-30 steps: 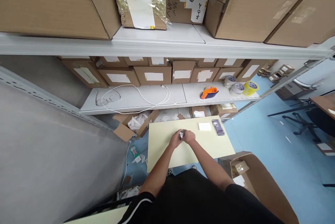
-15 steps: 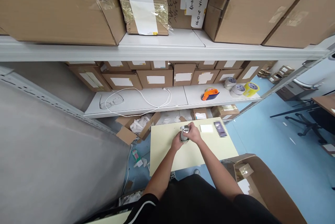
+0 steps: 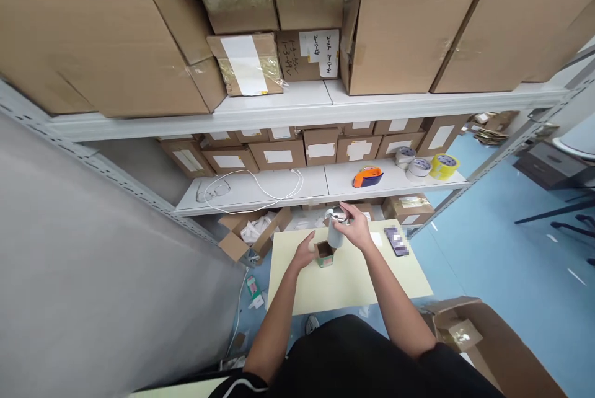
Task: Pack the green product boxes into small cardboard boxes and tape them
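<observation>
In my right hand point(image 3: 357, 229) is a pale grey cylindrical bottle point(image 3: 335, 237) with a shiny silver top. My fingers grip it near the top, and it stands upright above the table. Just left of the bottle's lower end is a small open-topped green box point(image 3: 326, 260) with a brown inside. My left hand point(image 3: 304, 253) holds this box at its left side, its fingers partly hidden. Under both hands lies the pale yellow tabletop point(image 3: 357, 286). A white card point(image 3: 376, 239) rests beyond my right wrist, near a dark blurred-out item point(image 3: 396, 241).
A metal shelf point(image 3: 297, 192) in front carries cardboard boxes, a white cable point(image 3: 260, 182), glasses point(image 3: 217, 188), an orange tape dispenser point(image 3: 367, 177) and tape rolls point(image 3: 444, 166). An open carton point(image 3: 253, 232) sits at left below; a large open box point(image 3: 502, 348) stands at right.
My right hand has lifted the bottle up and right, away from the small box. My left hand stays at the box, now a little further left. The camera view has shifted.
</observation>
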Demonstrator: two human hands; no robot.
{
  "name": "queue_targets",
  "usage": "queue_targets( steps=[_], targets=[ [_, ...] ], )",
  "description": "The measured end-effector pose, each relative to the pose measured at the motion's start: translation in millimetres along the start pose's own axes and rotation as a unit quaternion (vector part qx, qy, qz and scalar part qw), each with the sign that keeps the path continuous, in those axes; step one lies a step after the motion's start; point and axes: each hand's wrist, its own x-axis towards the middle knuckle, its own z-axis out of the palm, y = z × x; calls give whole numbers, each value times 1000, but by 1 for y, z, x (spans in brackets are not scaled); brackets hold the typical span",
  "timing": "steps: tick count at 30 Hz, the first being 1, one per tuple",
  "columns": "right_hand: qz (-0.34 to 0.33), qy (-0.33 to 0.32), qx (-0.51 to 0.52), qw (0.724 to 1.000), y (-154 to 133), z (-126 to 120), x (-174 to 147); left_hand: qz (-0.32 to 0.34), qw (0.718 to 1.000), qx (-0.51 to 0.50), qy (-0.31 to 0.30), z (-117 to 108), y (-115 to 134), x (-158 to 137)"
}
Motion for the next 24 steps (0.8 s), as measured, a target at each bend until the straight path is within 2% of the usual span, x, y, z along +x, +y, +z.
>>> queue_targets(
  steps=[3,5,8,10,12,15,17,19,22,24],
  targets=[
    [31,-25,56,998,-1,-5,3,69,995,-78,12,0,60,-11],
    [44,-46,87,994,-2,-5,4,109,991,-58,49,10,99,-14],
    [61,-66,150,984,-2,-9,6,117,983,2,142,28,139,-14],
    [72,-93,208,971,1,-15,5,112,977,3,181,34,151,-13],
    [77,-149,252,953,6,-24,0,103,974,-33,201,36,157,-15],
    [76,-289,280,913,16,-35,-16,94,969,-131,187,36,162,-21],
    [78,-344,299,887,22,-40,-29,90,965,-182,164,40,169,-24],
    [84,-319,303,894,26,-43,-41,90,963,-201,157,47,178,-26],
    [85,-212,230,946,28,-51,-51,95,963,-180,177,61,193,-25],
    [69,-198,185,960,26,-62,-54,90,963,-163,194,67,201,-23]
  ],
)
